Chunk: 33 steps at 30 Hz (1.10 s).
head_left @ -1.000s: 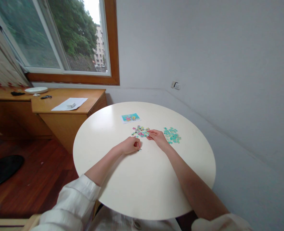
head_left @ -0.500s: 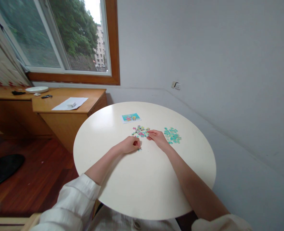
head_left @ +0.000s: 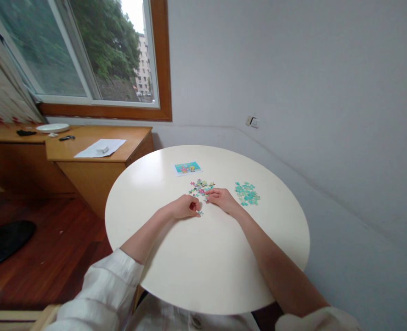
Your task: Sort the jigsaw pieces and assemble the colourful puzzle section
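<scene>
My left hand [head_left: 185,206] rests on the white table with its fingers curled in a pinch at a small jigsaw puzzle piece [head_left: 200,213], which pokes out by the fingertips. Just to its right, my right hand [head_left: 222,200] has thumb and fingers closed on another puzzle piece [head_left: 206,200], mostly covered by the fingertips. Beyond both hands lies a mixed pile of pink, yellow and teal puzzle pieces [head_left: 199,185], partly hidden by the right fingers. A second heap of teal-green puzzle pieces [head_left: 247,193] is spread to the right of my right hand.
A picture card [head_left: 188,168] with cartoon figures on teal lies behind the mixed pile. The round white table [head_left: 203,266] stands close to the wall. At the left, a wooden desk [head_left: 138,140] holds a paper sheet [head_left: 112,146], a small white box and a white plate [head_left: 53,128].
My right hand has moved left and slightly nearer to me, from the pile's edge toward my left hand. The left hand stays almost in place, with the piece at its fingertips showing a little more.
</scene>
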Tool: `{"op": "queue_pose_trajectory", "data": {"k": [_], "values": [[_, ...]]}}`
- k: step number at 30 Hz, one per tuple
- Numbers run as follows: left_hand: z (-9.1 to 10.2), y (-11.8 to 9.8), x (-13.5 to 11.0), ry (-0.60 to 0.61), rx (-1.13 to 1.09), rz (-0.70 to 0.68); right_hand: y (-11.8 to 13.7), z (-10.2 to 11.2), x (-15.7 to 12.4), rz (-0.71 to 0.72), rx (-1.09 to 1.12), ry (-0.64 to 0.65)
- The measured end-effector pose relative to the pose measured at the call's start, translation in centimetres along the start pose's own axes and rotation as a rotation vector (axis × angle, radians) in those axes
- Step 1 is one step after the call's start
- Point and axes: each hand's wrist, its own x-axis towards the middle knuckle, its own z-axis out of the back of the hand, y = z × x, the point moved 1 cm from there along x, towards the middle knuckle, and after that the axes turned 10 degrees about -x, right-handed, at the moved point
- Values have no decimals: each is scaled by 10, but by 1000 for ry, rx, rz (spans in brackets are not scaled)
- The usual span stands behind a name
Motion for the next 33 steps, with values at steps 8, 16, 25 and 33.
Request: {"op": "queue_pose_trajectory", "data": {"k": [8,16,25,33], "values": [[1,0,0,15,-19,6,4,-9,-3,30,-61,59],[5,2,-1,-83,53,19,10,-15,-7,50,-89,92],[3,3,0,-116,102,18,8,-18,-7,22,-139,107],[2,2,-1,-100,108,20,4,-19,-5,57,-186,125]]}}
